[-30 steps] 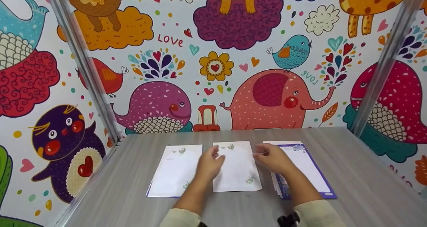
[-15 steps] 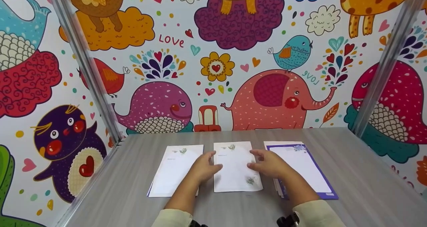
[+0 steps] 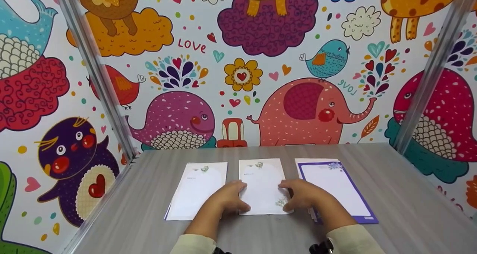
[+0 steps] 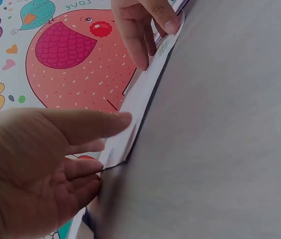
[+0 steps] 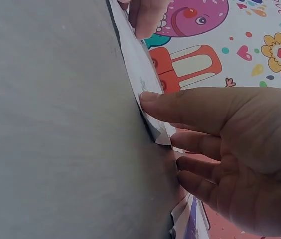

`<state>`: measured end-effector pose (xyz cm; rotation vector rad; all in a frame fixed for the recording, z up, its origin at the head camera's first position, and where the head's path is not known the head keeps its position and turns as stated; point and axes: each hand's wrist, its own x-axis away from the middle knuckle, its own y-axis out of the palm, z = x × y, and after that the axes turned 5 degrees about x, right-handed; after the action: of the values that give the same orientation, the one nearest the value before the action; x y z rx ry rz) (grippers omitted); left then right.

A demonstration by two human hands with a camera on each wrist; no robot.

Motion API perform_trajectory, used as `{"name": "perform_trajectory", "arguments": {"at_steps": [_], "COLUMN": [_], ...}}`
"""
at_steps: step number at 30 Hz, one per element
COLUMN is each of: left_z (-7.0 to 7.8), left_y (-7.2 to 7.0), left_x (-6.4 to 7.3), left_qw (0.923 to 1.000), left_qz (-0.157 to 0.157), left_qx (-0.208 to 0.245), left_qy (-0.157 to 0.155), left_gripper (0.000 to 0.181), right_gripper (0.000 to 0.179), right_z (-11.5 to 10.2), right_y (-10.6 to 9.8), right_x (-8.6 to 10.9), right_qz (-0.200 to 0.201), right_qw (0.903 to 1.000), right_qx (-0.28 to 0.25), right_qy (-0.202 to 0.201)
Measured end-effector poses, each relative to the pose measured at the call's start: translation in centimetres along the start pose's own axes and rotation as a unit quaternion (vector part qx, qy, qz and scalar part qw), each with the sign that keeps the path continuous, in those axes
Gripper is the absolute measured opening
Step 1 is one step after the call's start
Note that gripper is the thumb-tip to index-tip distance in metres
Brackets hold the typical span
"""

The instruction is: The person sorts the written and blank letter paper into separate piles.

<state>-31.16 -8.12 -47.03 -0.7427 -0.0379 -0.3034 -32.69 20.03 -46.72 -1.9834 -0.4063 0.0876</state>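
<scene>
In the head view, a stack of white sheets (image 3: pixel 262 188) with small green floral prints lies in the middle of the table. My left hand (image 3: pixel 228 197) is at its left edge, the thumb over the near left corner and the fingers along the side. At the opposite edge, my right hand (image 3: pixel 303 195) mirrors this, its thumb at the near right corner. Both wrist views show the fingers extended or slightly bent, touching or very near the sheets' edges. The right thumb (image 5: pixel 153 102) rests on the near edge in the right wrist view.
A similar stack of sheets (image 3: pixel 201 190) lies to the left, its layers slightly uneven. On the right lies a stack topped by a purple-bordered sheet (image 3: pixel 335 188). Behind the grey table (image 3: pixel 145 194) stands a cartoon-printed wall (image 3: pixel 238 30), with metal posts at both corners.
Both hands have come down to the middle stack's sides, then slid toward its near corners. The sheets look almost unmoved.
</scene>
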Motion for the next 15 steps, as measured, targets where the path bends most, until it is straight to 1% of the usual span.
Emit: {"name": "perform_trajectory", "arguments": {"at_steps": [3,6,8,13,15], "left_z": [0.15,0.11,0.08,-0.03,-0.01], "left_y": [0.02,0.13,0.16,0.33,0.43], "left_x": [0.0,-0.1,-0.15,-0.42,-0.58], "left_qw": [0.9998,0.9995,0.9991,0.9984,0.9987], "left_qz": [-0.003,-0.003,-0.001,0.013,0.019], "left_qx": [-0.021,-0.032,-0.042,-0.054,-0.048], "left_qy": [0.0,-0.007,-0.002,0.01,0.001], "left_gripper": [0.076,0.074,0.072,0.063,0.061], "right_gripper": [0.073,0.071,0.068,0.059,0.056], "right_z": [-0.03,-0.04,-0.02,-0.03,-0.1], "right_y": [0.05,0.14,0.21,0.38,0.43], "right_x": [-0.01,-0.06,-0.12,-0.3,-0.35], "right_qz": [-0.003,-0.006,-0.003,0.027,0.039], "right_qw": [1.0,0.9999,0.9999,0.9996,0.9991], "right_qx": [0.004,0.004,0.003,-0.011,-0.017], "right_qy": [0.005,0.015,0.016,0.004,0.004]}}
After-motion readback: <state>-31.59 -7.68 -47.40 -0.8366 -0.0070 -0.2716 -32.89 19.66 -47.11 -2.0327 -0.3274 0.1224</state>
